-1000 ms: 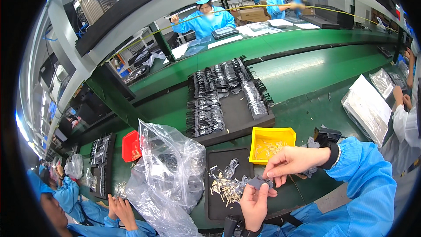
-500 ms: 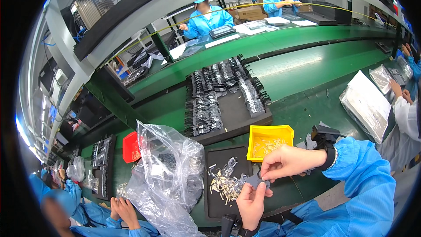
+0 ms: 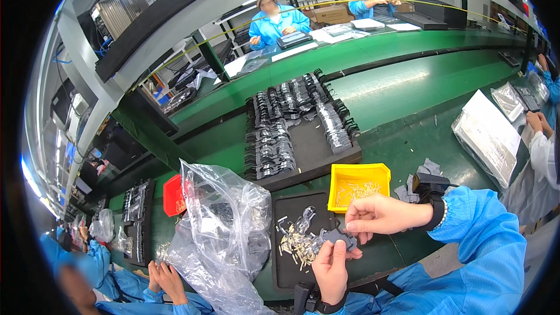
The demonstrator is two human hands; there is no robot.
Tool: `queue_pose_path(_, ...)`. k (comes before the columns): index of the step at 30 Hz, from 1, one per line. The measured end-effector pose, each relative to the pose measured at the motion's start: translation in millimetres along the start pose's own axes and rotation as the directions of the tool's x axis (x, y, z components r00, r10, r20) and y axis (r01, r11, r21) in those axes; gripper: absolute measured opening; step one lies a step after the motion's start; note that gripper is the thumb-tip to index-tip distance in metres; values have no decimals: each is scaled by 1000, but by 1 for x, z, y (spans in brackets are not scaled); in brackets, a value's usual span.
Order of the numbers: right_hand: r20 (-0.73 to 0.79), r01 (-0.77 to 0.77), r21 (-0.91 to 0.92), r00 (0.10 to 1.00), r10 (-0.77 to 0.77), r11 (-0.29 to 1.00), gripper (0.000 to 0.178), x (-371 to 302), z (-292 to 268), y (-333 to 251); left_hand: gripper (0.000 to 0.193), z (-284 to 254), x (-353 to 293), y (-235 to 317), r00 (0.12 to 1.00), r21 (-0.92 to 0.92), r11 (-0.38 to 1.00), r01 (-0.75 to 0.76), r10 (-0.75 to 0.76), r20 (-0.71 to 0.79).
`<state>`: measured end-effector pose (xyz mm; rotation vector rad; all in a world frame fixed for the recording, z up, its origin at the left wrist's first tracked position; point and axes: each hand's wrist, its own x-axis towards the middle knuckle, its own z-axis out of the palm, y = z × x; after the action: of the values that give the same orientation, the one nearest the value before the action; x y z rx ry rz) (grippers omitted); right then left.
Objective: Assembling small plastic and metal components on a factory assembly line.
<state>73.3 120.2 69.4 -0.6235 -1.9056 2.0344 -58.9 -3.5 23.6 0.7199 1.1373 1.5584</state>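
Note:
A small flat dark grey part [image 3: 333, 235] is held up between my two hands over the right edge of a shallow black tray [image 3: 291, 205]. My left hand [image 3: 330, 268] pinches its lower side, thumb upward. On its right side my right hand [image 3: 382, 214] is closed, fingertips together; what exactly lies between them is partly hidden. Beside the left hand, a pile of small brass-coloured pins [image 3: 297, 248] lies in the tray with some dark, shiny parts [image 3: 305, 219]. Just beyond my right hand stands a yellow bin [image 3: 360, 169] with more pins inside.
A black foam tray [image 3: 312, 143] with rows of dark parts stands ahead. Left of me are a large clear plastic bag [image 3: 224, 227] and a red bin [image 3: 173, 195]. Grey flat pieces [image 3: 430, 168] lie near my right wrist. A co-worker's hands [image 3: 166, 280] are at lower left.
My right hand has shifted slightly, with its fingers lower on the part, and my left hand has moved a little left. Across the bench, one person has raised their head and brought up a hand.

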Motion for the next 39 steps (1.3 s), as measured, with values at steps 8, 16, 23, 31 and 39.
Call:
queue_pose_path(8,-35,47,-239,998,-56,970,27,-12,8,0,17,1,1,-3,994,119,989,-92,99,-54)
queue_pose_path(16,39,21,-201,999,-14,979,18,-10,3,3,16,2,3,-8,991,47,991,-127,129,-46)
queue_pose_path(23,119,466,-568,862,-492,678,19,-16,-9,-8,20,-8,6,-1,972,-344,917,202,-147,181)
queue_pose_path(31,487,629,-775,661,-571,68,25,-10,-11,-25,16,-26,18,-25,722,-525,547,652,-235,651)
queue_pose_path(39,363,374,-920,697,-619,-117,11,70,-73,-63,38,0,-11,-31,895,-206,911,358,-272,353)
